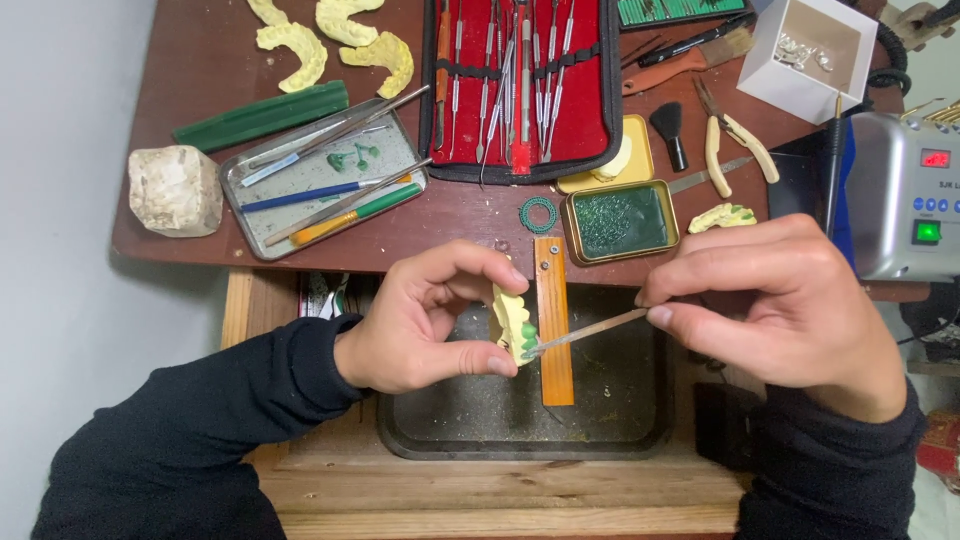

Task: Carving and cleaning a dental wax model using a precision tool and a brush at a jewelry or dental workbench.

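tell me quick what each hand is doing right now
Left hand: closed on a yellow dental cast bearing green wax.
Right hand: closed on a thin metal tool, tip at the cast.

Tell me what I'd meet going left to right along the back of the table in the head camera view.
Pale stone block → metal tray of pens and tools → red-lined instrument case → open tin of green wax → pale-handled pliers → grey machine with lit display.
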